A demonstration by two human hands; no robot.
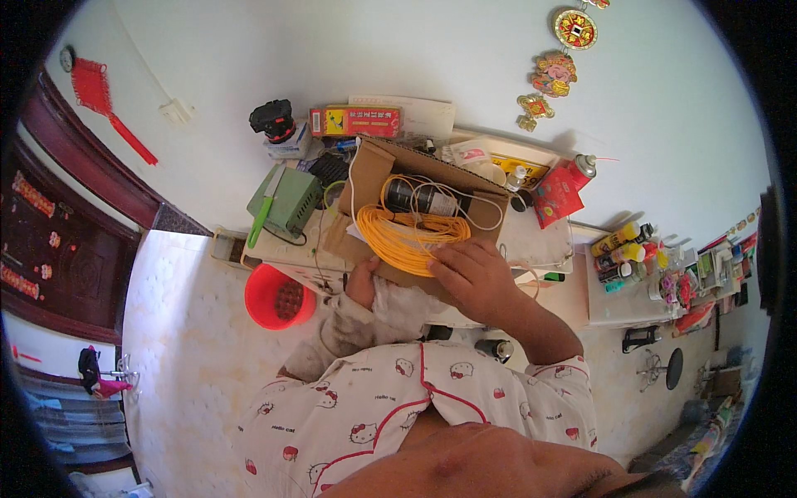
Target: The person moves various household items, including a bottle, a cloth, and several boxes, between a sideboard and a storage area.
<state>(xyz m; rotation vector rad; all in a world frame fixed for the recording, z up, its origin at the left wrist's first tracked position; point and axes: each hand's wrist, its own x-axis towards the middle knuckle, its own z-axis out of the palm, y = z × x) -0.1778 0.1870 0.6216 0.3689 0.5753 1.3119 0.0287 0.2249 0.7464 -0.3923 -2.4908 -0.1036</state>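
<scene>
An open cardboard box (429, 152) is tilted towards me at the edge of a cluttered white table. A coil of yellow cable (392, 239) lies in its mouth, over the front edge. Behind the coil sit a black cylindrical object (414, 196) with a pale label and a loop of white cord (492, 225). My left hand (361, 283) grips the box's near left side, its thumb up and the other fingers mostly hidden. My right hand (476, 277) has its fingers curled over the coil's right end; its thumb is out of sight.
Left of the box are a green metal device (289, 199) and a green-handled knife (264, 211). A red bucket (277, 295) stands below. A red packet (557, 198) and spray can (583, 169) are at right. Crumpled translucent plastic (405, 308) hangs near my left forearm.
</scene>
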